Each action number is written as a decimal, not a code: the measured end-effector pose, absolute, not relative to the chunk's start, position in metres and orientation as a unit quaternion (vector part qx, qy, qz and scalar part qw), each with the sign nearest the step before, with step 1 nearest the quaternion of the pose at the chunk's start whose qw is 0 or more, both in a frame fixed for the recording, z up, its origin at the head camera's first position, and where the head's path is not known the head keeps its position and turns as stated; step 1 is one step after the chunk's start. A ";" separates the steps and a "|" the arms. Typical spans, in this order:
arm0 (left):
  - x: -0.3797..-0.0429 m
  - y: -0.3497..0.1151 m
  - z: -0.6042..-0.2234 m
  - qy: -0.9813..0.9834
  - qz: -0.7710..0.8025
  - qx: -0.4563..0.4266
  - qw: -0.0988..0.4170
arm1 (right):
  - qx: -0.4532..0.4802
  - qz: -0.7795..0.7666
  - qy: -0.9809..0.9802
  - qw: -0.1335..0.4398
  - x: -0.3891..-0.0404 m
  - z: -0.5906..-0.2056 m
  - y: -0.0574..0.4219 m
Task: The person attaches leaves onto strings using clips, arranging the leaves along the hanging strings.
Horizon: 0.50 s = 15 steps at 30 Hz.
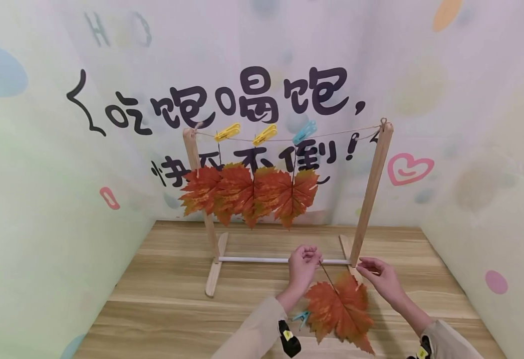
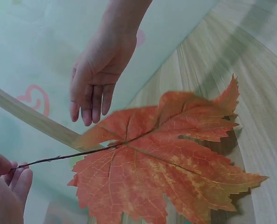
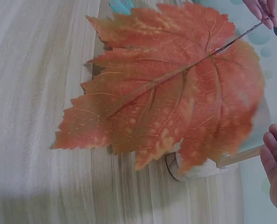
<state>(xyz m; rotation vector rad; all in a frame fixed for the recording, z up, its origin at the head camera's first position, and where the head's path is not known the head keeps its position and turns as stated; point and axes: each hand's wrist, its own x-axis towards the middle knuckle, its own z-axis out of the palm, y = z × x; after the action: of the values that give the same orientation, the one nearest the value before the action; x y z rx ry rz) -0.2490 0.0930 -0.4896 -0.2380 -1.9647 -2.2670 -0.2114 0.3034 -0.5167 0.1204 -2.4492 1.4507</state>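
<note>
An orange-red artificial maple leaf (image 1: 340, 309) hangs from its thin dark stem, which my left hand (image 1: 304, 264) pinches at the tip. In the left wrist view the stem (image 2: 59, 157) runs from the fingertips to the leaf. To the right of the leaf, my right hand (image 1: 382, 280) holds nothing, its fingers loosely extended in the left wrist view. A blue clothespin (image 1: 302, 317) lies on the table, partly covered by the leaf. Behind, several similar leaves (image 1: 253, 194) hang from a string, held by two yellow clothespins (image 1: 265, 134) and a blue clothespin (image 1: 304, 132).
A wooden stand carries the string between its left post (image 1: 210, 229) and right post (image 1: 372, 194). A white rod (image 1: 253, 260) joins the posts near the base. The wood-grain table (image 1: 163, 309) meets a printed wall covering (image 1: 262, 40) at the back and sides.
</note>
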 end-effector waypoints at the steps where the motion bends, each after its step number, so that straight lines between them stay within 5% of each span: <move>1: -0.249 0.093 -0.490 -0.655 -0.747 -0.086 0.075 | 0.042 0.503 -0.851 0.145 -0.212 -0.517 0.303; 15: -0.237 0.061 -0.429 -0.662 -0.707 -0.187 0.164 | 0.045 0.519 -0.843 0.131 -0.216 -0.515 0.294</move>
<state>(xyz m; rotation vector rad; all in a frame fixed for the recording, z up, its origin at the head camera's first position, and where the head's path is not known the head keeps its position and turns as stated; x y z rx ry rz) -0.2375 0.0606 -0.4288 -0.5331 -1.8884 -2.0146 -0.2158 0.2936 -0.5145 0.1309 -2.4489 1.5066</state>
